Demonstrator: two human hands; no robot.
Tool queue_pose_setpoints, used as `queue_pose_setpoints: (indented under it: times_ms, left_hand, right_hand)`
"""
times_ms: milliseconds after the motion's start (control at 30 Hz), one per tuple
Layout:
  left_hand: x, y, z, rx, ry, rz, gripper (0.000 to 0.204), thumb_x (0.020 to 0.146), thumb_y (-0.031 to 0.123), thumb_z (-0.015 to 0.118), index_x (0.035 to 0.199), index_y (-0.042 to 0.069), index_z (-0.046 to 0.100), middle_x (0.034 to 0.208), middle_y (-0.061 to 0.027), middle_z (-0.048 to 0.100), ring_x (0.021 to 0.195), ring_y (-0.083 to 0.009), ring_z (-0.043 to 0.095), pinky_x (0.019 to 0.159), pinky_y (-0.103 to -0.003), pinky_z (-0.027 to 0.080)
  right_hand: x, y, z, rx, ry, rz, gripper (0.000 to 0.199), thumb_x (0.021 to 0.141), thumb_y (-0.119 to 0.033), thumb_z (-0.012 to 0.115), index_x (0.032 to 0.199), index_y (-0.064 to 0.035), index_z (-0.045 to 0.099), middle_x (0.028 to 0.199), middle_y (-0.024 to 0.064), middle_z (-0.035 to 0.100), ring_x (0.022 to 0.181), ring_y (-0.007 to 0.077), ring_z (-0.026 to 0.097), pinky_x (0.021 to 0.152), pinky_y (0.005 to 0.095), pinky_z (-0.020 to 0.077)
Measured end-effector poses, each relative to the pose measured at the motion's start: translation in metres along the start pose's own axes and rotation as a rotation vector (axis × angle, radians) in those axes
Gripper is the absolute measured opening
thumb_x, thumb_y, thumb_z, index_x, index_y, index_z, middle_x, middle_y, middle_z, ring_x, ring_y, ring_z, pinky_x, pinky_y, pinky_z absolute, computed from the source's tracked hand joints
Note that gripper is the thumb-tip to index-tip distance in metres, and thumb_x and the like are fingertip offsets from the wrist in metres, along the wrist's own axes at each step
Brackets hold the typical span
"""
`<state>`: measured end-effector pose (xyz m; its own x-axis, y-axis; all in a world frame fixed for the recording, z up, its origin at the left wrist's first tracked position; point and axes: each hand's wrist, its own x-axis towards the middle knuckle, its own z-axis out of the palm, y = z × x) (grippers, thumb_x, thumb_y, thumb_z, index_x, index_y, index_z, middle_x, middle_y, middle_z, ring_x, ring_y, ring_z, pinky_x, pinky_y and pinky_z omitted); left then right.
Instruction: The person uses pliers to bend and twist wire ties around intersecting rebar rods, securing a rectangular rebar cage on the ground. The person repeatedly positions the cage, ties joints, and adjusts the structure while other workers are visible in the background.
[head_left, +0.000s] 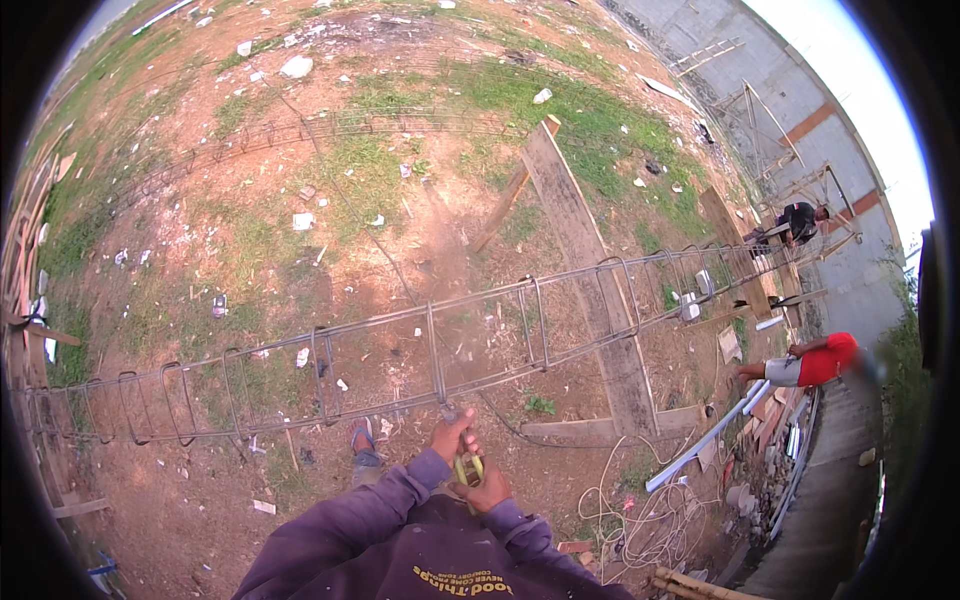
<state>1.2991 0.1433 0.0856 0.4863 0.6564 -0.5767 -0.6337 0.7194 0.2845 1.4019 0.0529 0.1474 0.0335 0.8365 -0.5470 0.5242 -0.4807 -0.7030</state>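
Both my hands are close together in front of my chest, just below a long rebar cage (pixel 480 385) of straight bars and bent stirrups. Yellow-green-handled pliers (pixel 463 468) are between them, with the head toward the lower bar by one stirrup. My right hand (pixel 486 489) is closed round the handles. Above it, my left hand (pixel 455 436) has its fingers bent together near the front of the pliers and the bar; whatever they pinch is too small to make out.
A wide plank (pixel 590 270) on a wooden support stands beneath the cage. Tangled pale rope (pixel 640 530) and pipes (pixel 700 445) lie at right. A person in red (pixel 828 358) stands there; another in dark clothing (pixel 798 220) sits by the cage's far end. Litter dots the ground.
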Motion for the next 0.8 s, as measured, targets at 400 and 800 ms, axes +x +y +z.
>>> queue_pose_setpoints:
  times_ms: [400,800]
  left_hand:
    - [0.007,-0.008,-0.016,-0.168,-0.182,-0.035,0.042,0.090,0.045,0.058,0.090,0.003,0.061,0.065,-0.0098,0.060,0.064,-0.0278,0.062,0.071,-0.046,0.055]
    - [-0.010,0.003,0.009,1.375,0.496,0.223,0.051,0.086,0.057,0.056,0.078,0.006,0.056,0.072,-0.0129,0.061,0.077,-0.0286,0.064,0.076,-0.046,0.051]
  right_hand:
    - [0.028,0.046,-0.017,0.074,-0.375,0.340,0.043,0.082,-0.032,0.066,0.113,-0.0052,0.051,0.086,0.0138,0.060,0.073,0.0347,0.061,0.066,0.0421,0.0482]
    - [0.037,0.045,-0.040,0.012,-0.348,0.199,0.041,0.078,-0.037,0.073,0.099,-0.0025,0.062,0.066,0.0043,0.059,0.054,0.0176,0.059,0.051,0.0340,0.0462]
